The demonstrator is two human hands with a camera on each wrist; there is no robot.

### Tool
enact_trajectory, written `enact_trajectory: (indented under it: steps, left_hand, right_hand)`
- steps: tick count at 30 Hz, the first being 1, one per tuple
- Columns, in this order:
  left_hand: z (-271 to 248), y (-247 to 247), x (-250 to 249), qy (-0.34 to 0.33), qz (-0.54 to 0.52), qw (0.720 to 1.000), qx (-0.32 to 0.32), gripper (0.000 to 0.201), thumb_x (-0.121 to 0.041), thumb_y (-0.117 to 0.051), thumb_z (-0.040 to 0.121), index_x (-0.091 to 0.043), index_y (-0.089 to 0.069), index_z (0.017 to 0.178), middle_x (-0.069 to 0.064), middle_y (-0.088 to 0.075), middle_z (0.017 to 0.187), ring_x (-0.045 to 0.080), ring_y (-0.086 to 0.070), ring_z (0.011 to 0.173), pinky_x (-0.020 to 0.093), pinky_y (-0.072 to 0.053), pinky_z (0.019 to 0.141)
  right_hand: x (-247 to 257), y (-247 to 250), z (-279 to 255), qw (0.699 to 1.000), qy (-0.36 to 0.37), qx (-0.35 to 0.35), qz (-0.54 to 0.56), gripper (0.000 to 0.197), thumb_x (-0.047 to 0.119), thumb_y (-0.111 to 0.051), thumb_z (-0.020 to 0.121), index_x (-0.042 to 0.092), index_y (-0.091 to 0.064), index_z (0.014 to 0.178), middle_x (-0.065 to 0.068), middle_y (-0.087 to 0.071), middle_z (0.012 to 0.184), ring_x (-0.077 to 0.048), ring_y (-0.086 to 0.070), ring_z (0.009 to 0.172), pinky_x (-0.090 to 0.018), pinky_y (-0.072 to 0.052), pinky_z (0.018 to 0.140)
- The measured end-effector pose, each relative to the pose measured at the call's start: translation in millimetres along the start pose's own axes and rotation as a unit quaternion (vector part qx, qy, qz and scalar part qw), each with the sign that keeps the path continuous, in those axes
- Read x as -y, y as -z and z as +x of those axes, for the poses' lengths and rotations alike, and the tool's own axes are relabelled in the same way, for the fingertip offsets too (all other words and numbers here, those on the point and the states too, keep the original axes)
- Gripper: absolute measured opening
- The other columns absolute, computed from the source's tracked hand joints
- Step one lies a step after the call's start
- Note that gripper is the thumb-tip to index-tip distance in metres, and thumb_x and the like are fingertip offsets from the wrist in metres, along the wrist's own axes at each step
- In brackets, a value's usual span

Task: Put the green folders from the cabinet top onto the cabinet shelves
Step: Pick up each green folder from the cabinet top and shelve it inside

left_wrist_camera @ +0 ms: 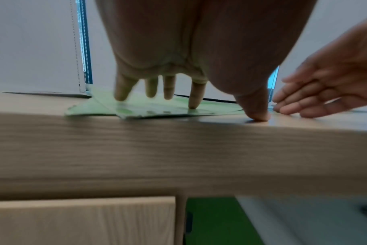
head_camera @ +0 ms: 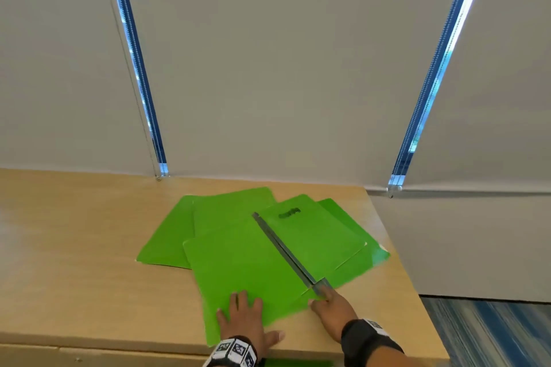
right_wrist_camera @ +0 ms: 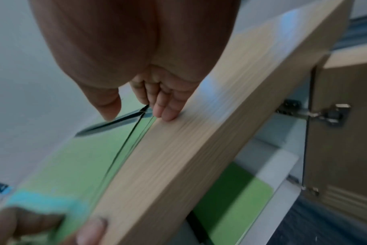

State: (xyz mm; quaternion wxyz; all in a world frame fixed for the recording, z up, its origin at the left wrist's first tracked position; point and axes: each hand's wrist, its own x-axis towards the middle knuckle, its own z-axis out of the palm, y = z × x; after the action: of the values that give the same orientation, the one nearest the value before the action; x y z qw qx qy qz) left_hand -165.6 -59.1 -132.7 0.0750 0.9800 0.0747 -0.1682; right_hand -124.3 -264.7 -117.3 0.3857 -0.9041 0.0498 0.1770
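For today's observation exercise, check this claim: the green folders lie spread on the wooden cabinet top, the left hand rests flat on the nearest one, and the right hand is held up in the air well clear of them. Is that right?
One detail is wrong. The right hand is not in the air: the head view shows it down on the cabinet top, fingertips at the near end of the folder's dark spine strip. The green folders do lie spread, and the left hand rests flat on the nearest.

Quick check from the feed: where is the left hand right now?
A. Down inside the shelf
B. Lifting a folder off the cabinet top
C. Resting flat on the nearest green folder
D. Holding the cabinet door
C: the left hand lies with fingers spread flat on the nearest green folder, which lies on the cabinet top.
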Motion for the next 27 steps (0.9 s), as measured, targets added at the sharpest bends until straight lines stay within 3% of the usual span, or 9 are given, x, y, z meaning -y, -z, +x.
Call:
enact_trajectory:
  steps: [2, 6, 8, 13, 16, 19, 21, 24, 27]
  left_hand:
    - [-9.4, -2.8, 0.5, -0.011, -0.007, 1.000, 0.028, 0.104, -0.077, -0.056, 0.068, -0.024, -0.015, 0.148, 0.004, -0.007, 0.160, 0.031, -0.002, 0.148, 0.064, -0.013, 0.112]
    - [-29.7, 2.6, 4.4, -0.023, 0.004, 0.999, 0.031, 0.092, -0.021, -0.066, 0.083, -0.028, -0.005, 0.151, 0.000, -0.012, 0.158, 0.031, -0.013, 0.145, 0.063, -0.028, 0.109]
    - [-37.2, 5.1, 4.4, -0.017, 0.003, 0.999, 0.039, 0.093, -0.012, -0.063, 0.083, -0.028, -0.003, 0.152, 0.001, -0.013, 0.158, 0.032, -0.015, 0.144, 0.061, -0.031, 0.108]
    - [-54.2, -3.6, 10.2, -0.015, -0.026, 0.999, 0.046, 0.077, -0.017, -0.049, 0.088, -0.034, -0.008, 0.151, 0.007, -0.012, 0.157, 0.032, -0.013, 0.144, 0.062, -0.018, 0.113]
    - [-66.7, -12.8, 17.3, -0.030, -0.048, 0.998, 0.021, 0.074, -0.017, -0.043, 0.092, -0.039, -0.006, 0.151, 0.006, -0.010, 0.159, 0.029, -0.010, 0.147, 0.059, -0.013, 0.115]
    - [-78.9, -17.4, 28.7, -0.038, -0.081, 0.996, -0.011, 0.077, -0.011, -0.042, 0.093, -0.046, 0.000, 0.148, 0.002, -0.003, 0.161, 0.025, -0.005, 0.148, 0.055, -0.009, 0.118]
    - [-85.8, -15.0, 34.3, -0.038, -0.112, 0.992, -0.046, 0.080, -0.015, -0.045, 0.092, -0.048, 0.006, 0.144, 0.001, 0.000, 0.162, 0.024, -0.002, 0.149, 0.053, -0.008, 0.119]
    - [-93.7, -0.7, 35.2, -0.013, -0.203, 0.978, -0.049, 0.086, -0.027, -0.054, 0.088, -0.044, 0.008, 0.146, 0.000, 0.003, 0.162, 0.023, -0.001, 0.149, 0.049, -0.005, 0.120]
    - [-101.1, 35.9, 29.7, 0.028, -0.431, 0.902, -0.019, 0.086, -0.044, -0.056, 0.087, -0.037, 0.001, 0.151, 0.002, -0.003, 0.162, 0.026, -0.009, 0.148, 0.052, -0.012, 0.119]
  right_hand:
    - [2.6, 2.8, -3.5, 0.998, -0.017, 0.002, 0.057, 0.063, 0.034, -0.059, 0.092, 0.012, -0.036, 0.146, -0.004, -0.043, 0.149, -0.020, -0.044, 0.133, -0.025, -0.033, 0.107]
    - [5.3, 2.1, -10.0, 0.994, -0.051, 0.004, 0.096, 0.068, 0.041, -0.055, 0.093, 0.005, -0.032, 0.146, -0.009, -0.039, 0.151, -0.023, -0.039, 0.136, -0.029, -0.031, 0.110]
    - [9.2, 0.9, -15.2, 0.990, -0.060, 0.010, 0.123, 0.075, 0.042, -0.057, 0.092, 0.003, -0.025, 0.148, -0.011, -0.036, 0.152, -0.025, -0.038, 0.137, -0.031, -0.031, 0.111]
    - [-4.4, -4.5, 1.1, 0.939, -0.145, -0.022, 0.311, 0.109, 0.045, -0.085, 0.062, 0.007, -0.022, 0.143, -0.022, -0.055, 0.125, -0.035, -0.059, 0.110, -0.047, -0.052, 0.096]
    - [14.2, 10.6, -17.8, 0.868, -0.163, -0.016, 0.469, 0.057, 0.022, -0.068, 0.087, -0.007, -0.042, 0.129, -0.026, -0.061, 0.111, -0.031, -0.063, 0.094, -0.042, -0.056, 0.082]
    - [23.6, 26.8, -20.3, 0.806, -0.158, -0.017, 0.571, 0.043, 0.013, -0.051, 0.097, -0.005, -0.042, 0.134, -0.029, -0.051, 0.131, -0.035, -0.059, 0.105, -0.043, -0.052, 0.090]
    - [33.7, 38.3, -24.9, 0.785, -0.160, -0.001, 0.599, 0.035, 0.003, -0.046, 0.097, -0.003, -0.044, 0.132, -0.027, -0.051, 0.127, -0.036, -0.056, 0.107, -0.042, -0.052, 0.089]
    - [52.5, 47.7, -36.0, 0.779, -0.151, 0.034, 0.608, 0.012, -0.003, -0.042, 0.097, 0.000, -0.050, 0.105, -0.022, -0.051, 0.097, -0.030, -0.055, 0.085, -0.036, -0.055, 0.068]
    - [73.2, 45.5, -52.4, 0.779, -0.116, 0.094, 0.609, 0.008, -0.002, -0.042, 0.097, 0.003, -0.047, 0.092, -0.015, -0.046, 0.083, -0.024, -0.050, 0.075, -0.030, -0.059, 0.053]
